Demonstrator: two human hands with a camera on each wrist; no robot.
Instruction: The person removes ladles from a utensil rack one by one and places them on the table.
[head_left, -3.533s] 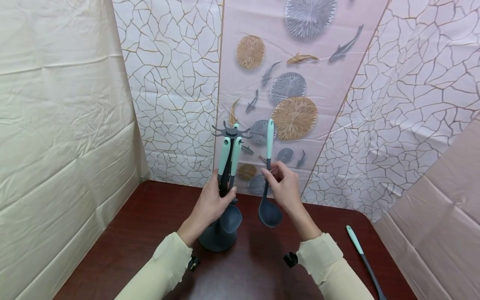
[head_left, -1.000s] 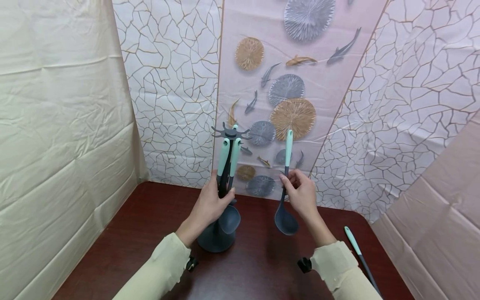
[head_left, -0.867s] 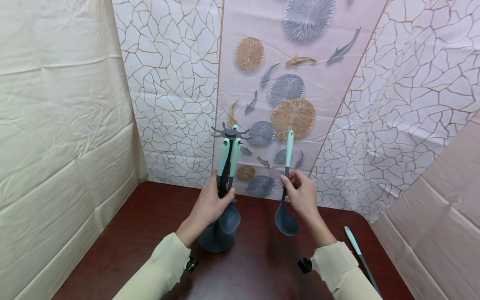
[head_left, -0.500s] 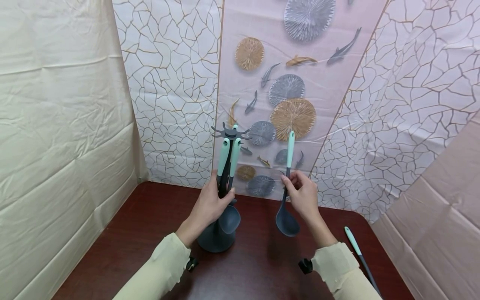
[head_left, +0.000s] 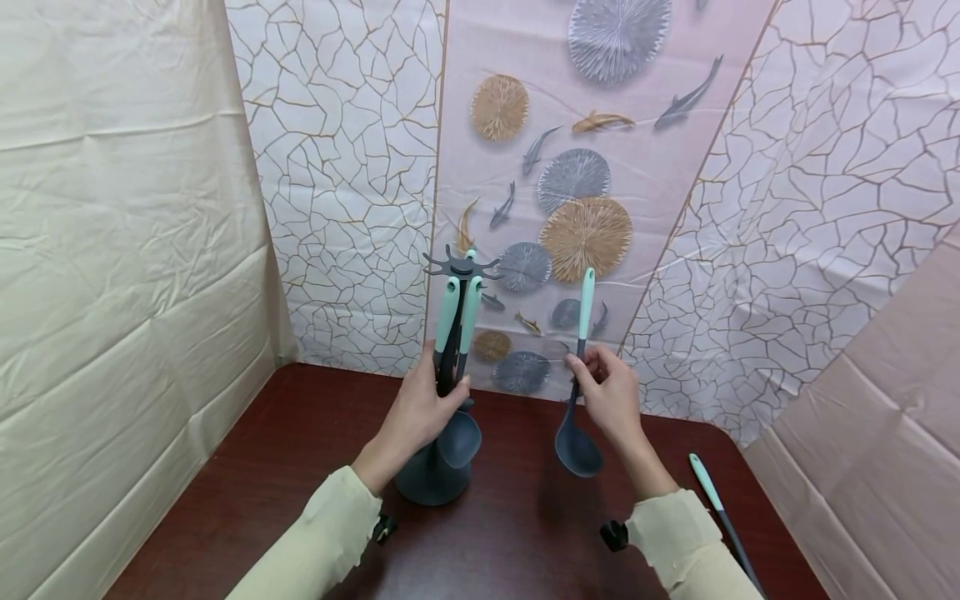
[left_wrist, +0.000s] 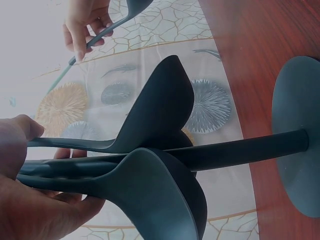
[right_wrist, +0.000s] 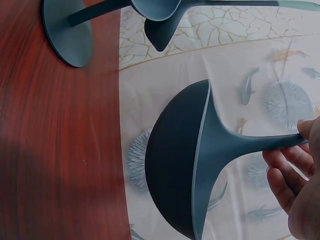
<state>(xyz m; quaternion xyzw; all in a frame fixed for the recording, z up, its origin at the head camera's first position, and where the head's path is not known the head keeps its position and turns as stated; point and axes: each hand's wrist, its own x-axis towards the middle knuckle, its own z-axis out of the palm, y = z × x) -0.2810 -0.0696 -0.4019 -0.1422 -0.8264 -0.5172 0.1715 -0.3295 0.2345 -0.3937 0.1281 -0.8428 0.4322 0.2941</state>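
Observation:
My right hand (head_left: 613,398) pinches the dark shaft of a ladle (head_left: 579,450) between thumb and fingers. The ladle stands nearly upright above the table, its mint-green handle up and its bowl down. To the left, a dark utensil stand (head_left: 433,485) has a round base on the table and a crown of hooks on top. Several mint-handled utensils hang from it, one a spoon-like tool (head_left: 460,440) facing forward. My left hand (head_left: 420,410) wraps round the pole and the utensil shafts. In the right wrist view the ladle's deep bowl (right_wrist: 175,160) shows from the side.
Another utensil with a mint handle (head_left: 708,483) lies along the right side of the dark red table (head_left: 300,467); its far end leaves the frame. Patterned cloth (head_left: 352,167) hangs behind the table, and plain cloth (head_left: 127,250) covers the left side.
My right hand has carried the ladle rightward and a little lower, away from the stand, with only slight drift in the last second. The left hand has kept its hold on the stand.

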